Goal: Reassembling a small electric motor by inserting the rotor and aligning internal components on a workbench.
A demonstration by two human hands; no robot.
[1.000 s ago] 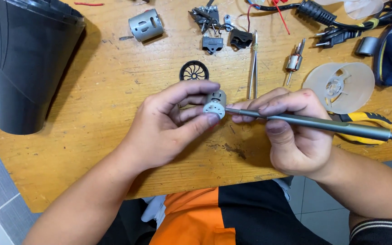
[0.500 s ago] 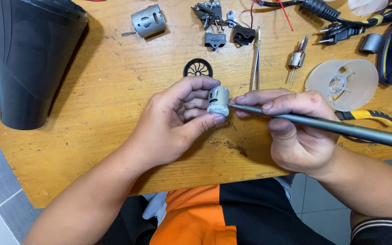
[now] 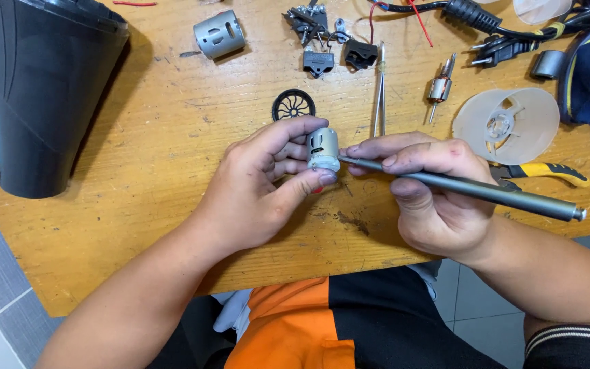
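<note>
My left hand (image 3: 257,188) pinches a small silver cylindrical motor (image 3: 323,148) between thumb and fingers, just above the wooden table (image 3: 151,171). My right hand (image 3: 435,195) grips a long grey screwdriver (image 3: 486,193) like a pen. Its tip touches the near end of the motor. The tool's handle points to the right, past my wrist.
A tall black cone-shaped housing (image 3: 42,89) stands at the left. Behind my hands lie a black fan wheel (image 3: 293,104), tweezers (image 3: 380,92), a second silver motor can (image 3: 219,34), a rotor (image 3: 440,87), black switch parts (image 3: 339,56), a translucent round shroud (image 3: 507,125), yellow-handled pliers (image 3: 548,172) and cables (image 3: 486,17).
Both hands with the motor and the screwdriver have drifted slightly up and right in view. The motor has turned a little in my left fingers; the tip stays at its end.
</note>
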